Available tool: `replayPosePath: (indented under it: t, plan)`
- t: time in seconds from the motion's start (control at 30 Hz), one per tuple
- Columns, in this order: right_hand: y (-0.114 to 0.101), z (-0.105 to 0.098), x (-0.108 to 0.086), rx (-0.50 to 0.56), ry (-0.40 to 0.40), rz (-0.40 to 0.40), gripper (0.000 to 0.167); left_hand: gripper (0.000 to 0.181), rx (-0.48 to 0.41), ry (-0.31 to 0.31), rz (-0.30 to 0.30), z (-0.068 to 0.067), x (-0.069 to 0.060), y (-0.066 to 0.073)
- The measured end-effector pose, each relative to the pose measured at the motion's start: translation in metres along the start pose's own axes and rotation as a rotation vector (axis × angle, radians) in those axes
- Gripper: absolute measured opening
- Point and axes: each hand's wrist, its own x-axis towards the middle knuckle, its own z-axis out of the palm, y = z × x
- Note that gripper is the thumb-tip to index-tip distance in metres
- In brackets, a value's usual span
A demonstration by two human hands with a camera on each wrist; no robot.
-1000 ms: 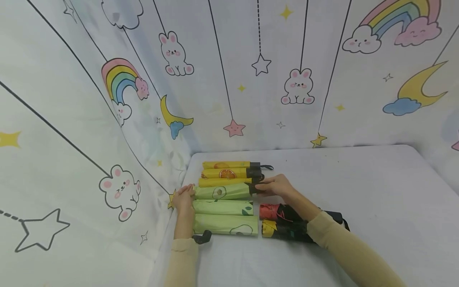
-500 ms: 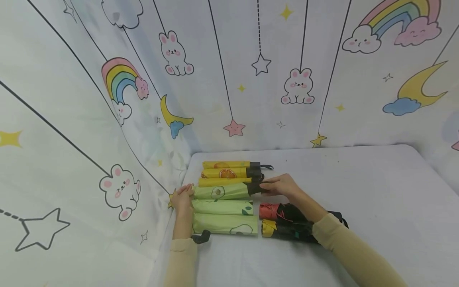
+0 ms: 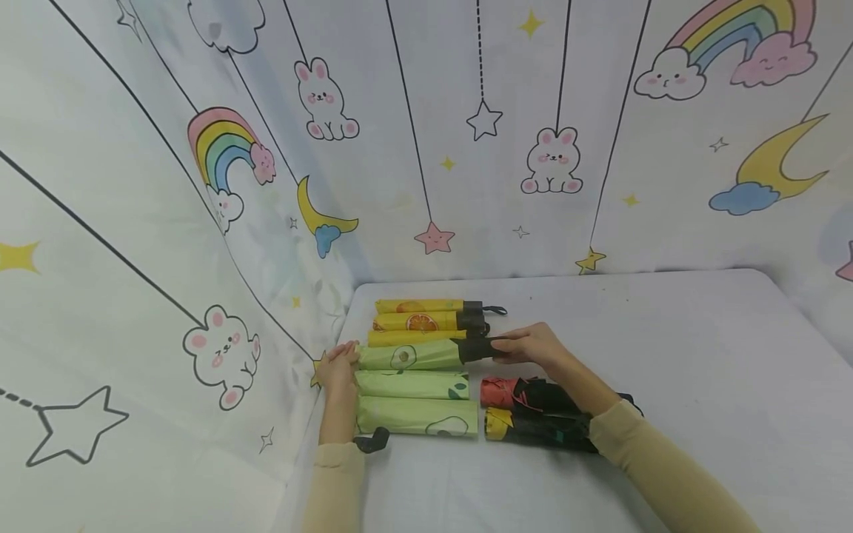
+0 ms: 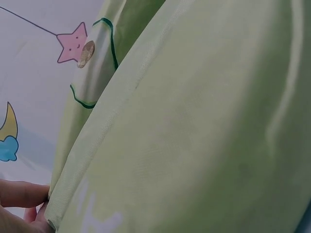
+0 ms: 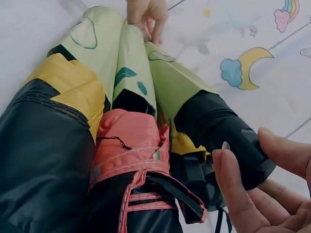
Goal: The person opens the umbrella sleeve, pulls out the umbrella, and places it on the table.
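Note:
My left hand [image 3: 338, 364] pinches the left end of the top green avocado-print umbrella [image 3: 426, 355]; in the left wrist view its fingertips [image 4: 29, 196] press the fabric edge. The black end of that umbrella [image 5: 228, 131] is between the thumb and fingers of my right hand [image 5: 265, 182], which in the head view [image 3: 533, 346] grips it from the right. Two more green umbrellas [image 3: 413, 385] [image 3: 418, 416] lie below it. Just above it are several yellow orange-print umbrellas [image 3: 420, 321].
Under my right forearm lie a red-and-black umbrella [image 3: 500, 392] and a yellow-and-black one [image 3: 533, 427]. A small black object [image 3: 373, 441] is by my left wrist. White cloth [image 3: 700, 355] covers the table, and patterned curtains [image 3: 400, 148] stand behind and at the left.
My right hand has moved slightly right along the top green umbrella, and more of its black end shows. The left hand has barely moved.

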Motion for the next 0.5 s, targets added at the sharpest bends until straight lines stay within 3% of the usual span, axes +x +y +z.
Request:
replayPosePath:
  t: [0.3,0.5]
  plan:
    - [0.0002,-0.0054,-0.0049,-0.025,0.014,0.025,0.053,0.049,-0.004,0.029,0.012,-0.0025,0.0014,-0.0004]
    - [0.0001,-0.0095,-0.0103,0.028,0.023,0.021,0.057,0.048,0.004,0.022,0.018,-0.0033,-0.0021,-0.0001]
